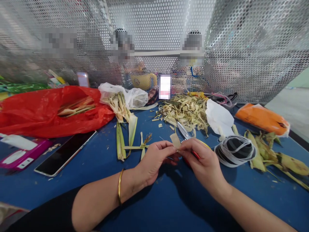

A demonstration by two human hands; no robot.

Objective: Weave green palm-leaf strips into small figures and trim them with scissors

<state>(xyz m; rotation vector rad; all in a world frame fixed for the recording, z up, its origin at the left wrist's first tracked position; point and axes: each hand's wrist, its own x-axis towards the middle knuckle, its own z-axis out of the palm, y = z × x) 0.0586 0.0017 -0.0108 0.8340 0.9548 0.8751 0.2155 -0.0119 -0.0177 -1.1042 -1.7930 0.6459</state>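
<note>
Both of my hands meet over the middle of the blue table, fingertips pinched together around a short pale strip of husk (175, 141) that stands up between them. My left hand (158, 158), with a gold bangle at its wrist, grips it from the left. From the right, my right hand (202, 160) pinches its lower end. Scissors (183, 130) lie just behind the right hand, which hides part of their red handle. Left of my left hand rests a small knotted husk figure (143, 146), beside folded green husk leaves (120, 141).
A heap of husk scraps (185, 111) lies behind the scissors. To the right are a roll of white cord (235, 150), dry husks (277, 158) and an orange packet (262, 118). Leftward are a red plastic bag (31, 111) and a phone (66, 154). A perforated metal screen (154, 29) stands behind.
</note>
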